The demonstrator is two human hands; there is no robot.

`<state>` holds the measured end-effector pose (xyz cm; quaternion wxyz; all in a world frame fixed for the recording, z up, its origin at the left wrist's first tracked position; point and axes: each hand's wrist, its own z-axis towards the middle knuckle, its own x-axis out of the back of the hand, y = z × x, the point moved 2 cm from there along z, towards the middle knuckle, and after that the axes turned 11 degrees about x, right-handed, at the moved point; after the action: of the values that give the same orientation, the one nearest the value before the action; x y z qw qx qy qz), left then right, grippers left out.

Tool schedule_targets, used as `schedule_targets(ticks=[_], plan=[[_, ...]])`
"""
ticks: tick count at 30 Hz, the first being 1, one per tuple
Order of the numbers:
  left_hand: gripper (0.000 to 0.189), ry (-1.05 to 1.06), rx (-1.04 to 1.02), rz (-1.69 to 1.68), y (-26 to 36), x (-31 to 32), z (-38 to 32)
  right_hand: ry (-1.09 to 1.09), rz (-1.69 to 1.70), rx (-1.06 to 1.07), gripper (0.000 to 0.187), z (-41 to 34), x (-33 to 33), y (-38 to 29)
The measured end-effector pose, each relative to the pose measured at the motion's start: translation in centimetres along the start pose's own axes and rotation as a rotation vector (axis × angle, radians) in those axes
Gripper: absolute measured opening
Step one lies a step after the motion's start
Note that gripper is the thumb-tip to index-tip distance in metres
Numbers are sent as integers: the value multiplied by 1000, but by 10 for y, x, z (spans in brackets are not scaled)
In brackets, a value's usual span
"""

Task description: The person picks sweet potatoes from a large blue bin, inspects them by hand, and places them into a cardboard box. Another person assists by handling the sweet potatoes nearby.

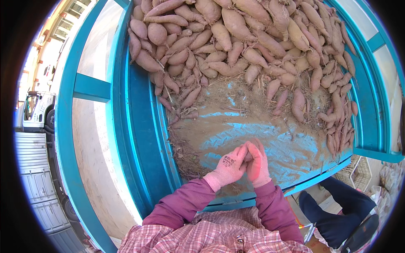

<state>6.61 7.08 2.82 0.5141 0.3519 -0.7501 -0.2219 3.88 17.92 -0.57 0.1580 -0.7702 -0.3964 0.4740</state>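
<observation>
Both hands wear pink work gloves and meet over the near part of the truck bed. My left hand [230, 166] and my right hand [257, 163] close around one small sweet potato [249, 157], mostly hidden between the gloves. Beyond them a big heap of soil-covered sweet potatoes [234, 28] fills the far part of the blue metal bed. Loose sweet potatoes [298, 105] lie at the heap's near edge, and a smaller group [340, 134] rests along the right side wall. Dirt coats the patterned bed floor [284, 148] around the hands.
Blue side walls and rails [92, 87] bound the bed left and right. Dry roots and soil [186, 158] gather by the left wall. A plastic crate [360, 172] stands outside at right, near a person's dark-clothed legs [335, 208]. A white truck [38, 112] is beyond the left rail.
</observation>
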Motion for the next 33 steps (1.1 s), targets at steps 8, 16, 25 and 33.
schedule_targets(ticks=[8,16,25,33], plan=[[39,879,139,-244,-105,128,82,51,226,101,44,26,56,-71],[61,963,680,199,-173,256,162,13,110,-205,52,-31,71,-36],[26,260,297,-1434,-115,127,90,-231,-56,-158,56,-12,30,-27],[42,-312,147,-1083,-22,13,27,-524,-373,5,60,45,-9,-29]])
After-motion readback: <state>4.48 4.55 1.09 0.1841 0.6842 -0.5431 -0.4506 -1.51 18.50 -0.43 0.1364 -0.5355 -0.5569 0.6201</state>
